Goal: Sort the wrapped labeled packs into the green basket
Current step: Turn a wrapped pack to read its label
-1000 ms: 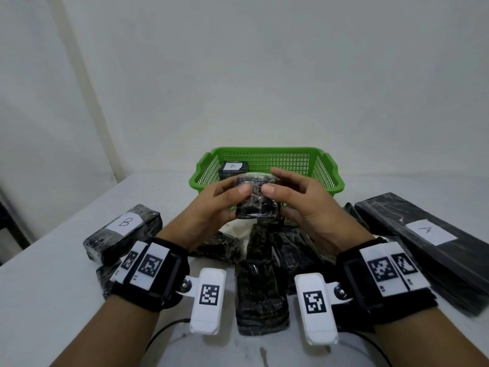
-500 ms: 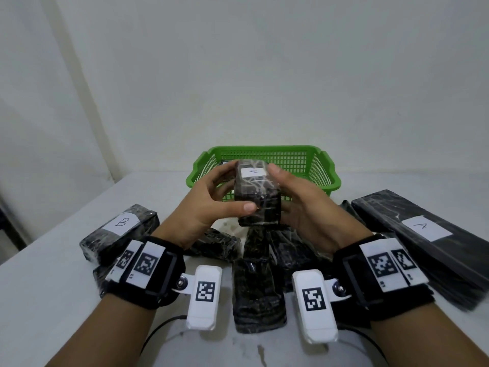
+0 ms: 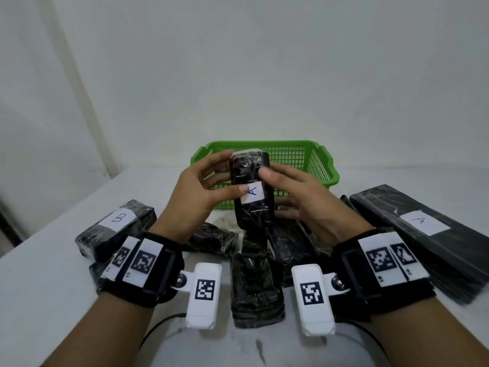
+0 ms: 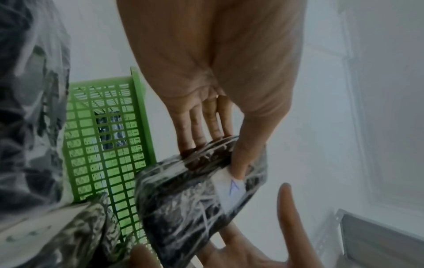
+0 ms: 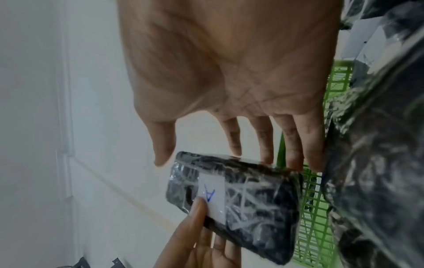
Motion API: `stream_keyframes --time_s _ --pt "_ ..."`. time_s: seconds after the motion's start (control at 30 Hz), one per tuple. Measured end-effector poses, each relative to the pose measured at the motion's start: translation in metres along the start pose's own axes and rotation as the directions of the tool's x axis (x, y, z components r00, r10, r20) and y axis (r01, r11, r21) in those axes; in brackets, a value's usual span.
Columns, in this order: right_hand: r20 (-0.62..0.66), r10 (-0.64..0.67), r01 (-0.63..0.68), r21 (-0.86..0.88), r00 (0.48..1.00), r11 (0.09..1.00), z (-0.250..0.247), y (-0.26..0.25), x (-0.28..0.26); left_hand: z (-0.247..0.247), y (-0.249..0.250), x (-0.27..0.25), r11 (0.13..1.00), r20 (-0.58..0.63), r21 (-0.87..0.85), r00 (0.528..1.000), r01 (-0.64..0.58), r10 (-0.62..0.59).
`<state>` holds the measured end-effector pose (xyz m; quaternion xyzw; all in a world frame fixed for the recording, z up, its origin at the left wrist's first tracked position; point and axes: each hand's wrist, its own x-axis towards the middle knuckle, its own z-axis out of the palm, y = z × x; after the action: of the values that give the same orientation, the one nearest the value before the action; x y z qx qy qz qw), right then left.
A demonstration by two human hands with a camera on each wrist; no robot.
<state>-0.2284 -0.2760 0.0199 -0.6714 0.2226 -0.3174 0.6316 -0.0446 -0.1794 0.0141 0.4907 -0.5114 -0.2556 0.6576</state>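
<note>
Gripping pack (image 3: 251, 193), left hand (image 3: 197, 197) upright

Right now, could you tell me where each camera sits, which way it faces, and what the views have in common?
Head: worn on the head, facing forward and down at the green basket; both forearms and hands show.
Left wrist: looks along the left hand at the pack labeled A.
Right wrist: looks along the right hand at that pack, with the left thumb on it.
All three share the A pack and the basket.

Your head camera looked forward and down over the bench (image 3: 53, 274); both wrist cameras sat close, sharing the green basket (image 3: 321, 165) and the pack marked A (image 3: 251, 181).
</note>
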Motion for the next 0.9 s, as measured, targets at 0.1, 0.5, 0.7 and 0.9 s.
stream_keyframes --time_s 0.1,0.5,0.7,0.9 --pt "0.039 0.047 -0.047 0.005 0.998 0.999 0.002 -0.005 -0.003 0.002 0.001 -0.001 0.994 0.011 -0.007 0.994 -0.108 0.108" --pt "0.009 -0.018 0.017 0.144 1.000 0.989 0.005 -0.003 -0.003 0.002 -0.003 -0.003 0.997 0.251 0.074 0.967 0.015 -0.033" --pt "-0.038 -0.020 0.020 0.020 0.999 1.000 0.003 0.005 0.004 0.006 -0.006 -0.002 0.987 0.156 -0.023 0.976 0.159 -0.153" --pt "-0.057 -0.055 0.057 0.030 0.997 0.998 0.003 0.005 0.001 0.006 -0.004 -0.004 0.984 0.227 -0.086 0.965 0.158 -0.135"
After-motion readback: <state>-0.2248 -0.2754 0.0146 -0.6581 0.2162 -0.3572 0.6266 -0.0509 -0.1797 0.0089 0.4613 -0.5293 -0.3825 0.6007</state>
